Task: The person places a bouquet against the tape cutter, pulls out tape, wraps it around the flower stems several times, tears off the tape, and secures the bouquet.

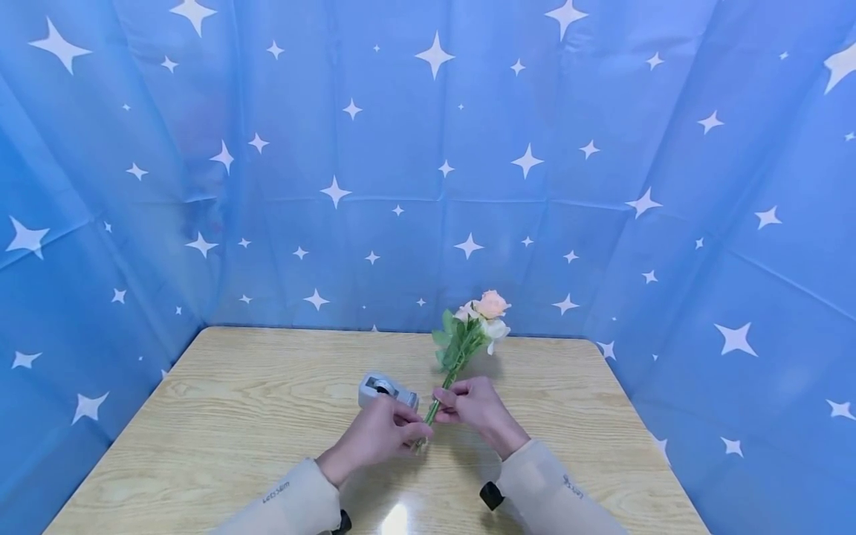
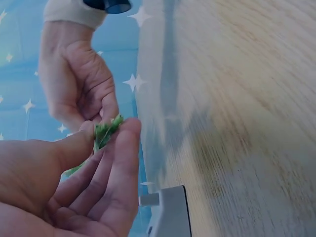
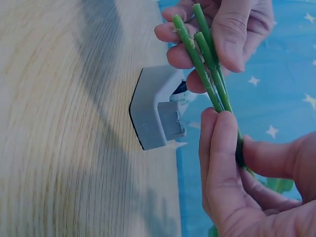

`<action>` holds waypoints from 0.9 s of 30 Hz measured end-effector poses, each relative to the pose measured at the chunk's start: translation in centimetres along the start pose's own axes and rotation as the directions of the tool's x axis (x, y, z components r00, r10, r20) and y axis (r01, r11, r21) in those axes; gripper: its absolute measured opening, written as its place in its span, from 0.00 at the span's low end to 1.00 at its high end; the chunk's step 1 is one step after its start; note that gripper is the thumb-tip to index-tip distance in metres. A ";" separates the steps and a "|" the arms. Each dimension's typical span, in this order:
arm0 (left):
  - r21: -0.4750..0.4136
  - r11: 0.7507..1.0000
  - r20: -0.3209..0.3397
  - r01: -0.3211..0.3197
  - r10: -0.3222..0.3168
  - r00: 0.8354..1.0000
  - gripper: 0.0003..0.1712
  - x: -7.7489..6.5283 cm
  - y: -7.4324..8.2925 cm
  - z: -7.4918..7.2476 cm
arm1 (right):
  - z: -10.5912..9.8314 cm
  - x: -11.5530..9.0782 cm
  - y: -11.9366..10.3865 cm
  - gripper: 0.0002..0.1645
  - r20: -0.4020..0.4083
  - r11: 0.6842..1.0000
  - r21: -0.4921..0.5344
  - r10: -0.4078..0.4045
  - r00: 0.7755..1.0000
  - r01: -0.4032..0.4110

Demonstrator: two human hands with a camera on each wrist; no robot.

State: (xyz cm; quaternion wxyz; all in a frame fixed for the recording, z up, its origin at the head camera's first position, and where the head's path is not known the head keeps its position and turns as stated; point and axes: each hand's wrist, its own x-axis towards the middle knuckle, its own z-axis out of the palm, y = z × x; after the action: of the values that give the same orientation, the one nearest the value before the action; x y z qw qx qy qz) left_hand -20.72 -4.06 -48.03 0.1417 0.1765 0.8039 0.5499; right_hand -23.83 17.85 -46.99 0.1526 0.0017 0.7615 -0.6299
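A small bunch of flowers (image 1: 461,342), with peach and white blooms and green leaves, is held above the table, blooms pointing away and slightly right. My right hand (image 1: 478,409) pinches its green stems (image 3: 197,59) partway along, between thumb and fingers. Lower down, near the cut ends, my left hand (image 1: 377,431) has its thumb and fingertips closed about the stems. Three stem ends show in the right wrist view, fanned slightly apart. Just beyond the left hand a grey tape dispenser (image 1: 366,389) stands on the table, touched by neither hand as far as the right wrist view shows.
The wood-grain table (image 1: 267,371) reaches back to a blue curtain (image 1: 401,148) with white stars, which also hangs along both sides. Light-coloured sleeves (image 1: 294,498) cover the forearms, and a dark wrist device (image 1: 491,495) sits under the right one.
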 end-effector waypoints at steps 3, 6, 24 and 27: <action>-0.067 0.997 0.033 0.043 -0.041 0.999 0.13 0.1 -0.4 -0.5 | 0.0 0.1 0.1 0.19 0.002 1.000 0.011 0.001 1.000 -0.001; -0.132 0.989 0.082 0.071 -0.060 0.995 0.15 0.2 -0.5 -0.7 | 0.0 0.2 0.2 0.19 0.009 0.999 0.032 -0.004 1.000 0.004; -0.154 0.987 0.027 0.052 -0.049 0.998 0.09 0.3 -0.6 0.1 | 0.3 -0.1 0.3 0.21 -0.003 0.997 0.072 -0.003 1.000 0.003; -0.115 0.992 0.005 0.050 -0.050 0.999 0.06 0.3 -0.7 0.1 | 0.4 -0.5 -0.2 0.20 -0.015 0.997 0.076 0.007 1.000 -0.006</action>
State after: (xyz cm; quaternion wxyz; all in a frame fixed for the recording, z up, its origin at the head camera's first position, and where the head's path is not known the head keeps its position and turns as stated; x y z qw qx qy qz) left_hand -21.01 -4.14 -48.75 0.1665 0.1484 0.7748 0.5916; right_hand -23.33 17.54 -46.77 0.1489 0.0148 0.7381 -0.6579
